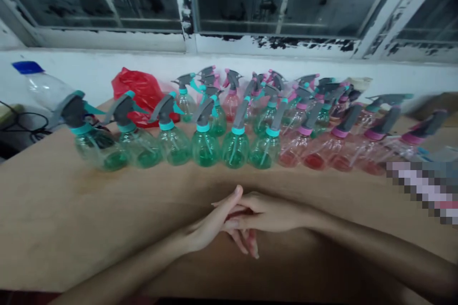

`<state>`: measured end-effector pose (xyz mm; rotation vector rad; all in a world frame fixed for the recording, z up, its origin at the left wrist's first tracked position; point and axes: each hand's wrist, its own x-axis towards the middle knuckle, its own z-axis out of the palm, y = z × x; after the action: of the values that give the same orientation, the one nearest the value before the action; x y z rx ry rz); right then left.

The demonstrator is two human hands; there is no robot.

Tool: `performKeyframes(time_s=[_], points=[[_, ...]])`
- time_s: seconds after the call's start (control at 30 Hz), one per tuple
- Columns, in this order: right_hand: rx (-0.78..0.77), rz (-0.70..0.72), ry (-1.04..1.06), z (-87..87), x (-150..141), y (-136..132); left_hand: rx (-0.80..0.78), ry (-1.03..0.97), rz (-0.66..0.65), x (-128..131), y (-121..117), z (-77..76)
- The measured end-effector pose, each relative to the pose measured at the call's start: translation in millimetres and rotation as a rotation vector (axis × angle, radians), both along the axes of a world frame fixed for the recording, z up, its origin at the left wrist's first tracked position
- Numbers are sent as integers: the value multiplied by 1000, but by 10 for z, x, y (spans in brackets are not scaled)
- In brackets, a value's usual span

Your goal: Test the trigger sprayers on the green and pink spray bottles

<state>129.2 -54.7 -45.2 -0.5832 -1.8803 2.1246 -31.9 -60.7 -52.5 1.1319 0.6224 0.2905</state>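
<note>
My left hand (pixel 204 229) and my right hand (pixel 275 212) meet above the front of the table, loosely clasped. The left thumb points up, and the left fingers look stretched out, partly behind the right hand. My right hand closes round the left, its thumb lying across it. No object shows in either hand. Beyond them stands a front row of spray bottles. Those with turquoise collars, like this green spray bottle (pixel 235 150), hold green liquid. Toward the right, bottles with pink collars, such as this red spray bottle (pixel 315 152), contain red liquid.
More spray bottles, including a pink one (pixel 232 100), crowd behind the front row. A red plastic bag (pixel 138 90) and a large clear bottle with a blue cap (pixel 28 67) are at the back left. The wooden table (pixel 161 200) meets a white wall under windows.
</note>
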Motion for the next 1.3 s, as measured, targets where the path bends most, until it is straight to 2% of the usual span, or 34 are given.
performKeyframes(time_s=[0.07, 0.17, 0.27, 0.4, 0.57, 0.67, 0.77, 0.93, 1.0, 1.03, 1.07, 1.2, 1.3], points=[[-13, 14, 40, -13, -55, 53, -18, -3, 21, -124, 23, 17], [49, -20, 40, -22, -69, 123, -107, -43, 20, -250, 63, 45], [201, -99, -24, -35, -76, 145, -155, -78, 9, -293, 96, 22], [452, -232, -85, -50, -115, 139, -131, -74, 69, -270, 97, -60], [602, -280, -117, -27, -144, 181, -71, -49, 110, -237, 73, -116], [650, -224, -132, 0, -167, 219, 10, 35, 112, -256, 98, -93], [770, -171, -192, 31, -219, 236, 158, 150, 90, -362, 163, -7], [973, -308, -357, 87, -369, 209, 412, 312, 171, -848, 290, 220], [1026, -338, -380, 114, -436, 190, 519, 406, 270, -1131, 308, 324], [1045, -339, -389, 128, -469, 181, 587, 482, 353, -1282, 306, 377], [1057, -332, -400, 141, -504, 172, 726, 611, 473, -1436, 300, 429], [1074, -292, -429, 148, -663, 148, 829, 697, 850, -2043, 289, 594], [1076, -266, -416, 112, -808, 147, 924, 745, 1169, -2398, 360, 642]])
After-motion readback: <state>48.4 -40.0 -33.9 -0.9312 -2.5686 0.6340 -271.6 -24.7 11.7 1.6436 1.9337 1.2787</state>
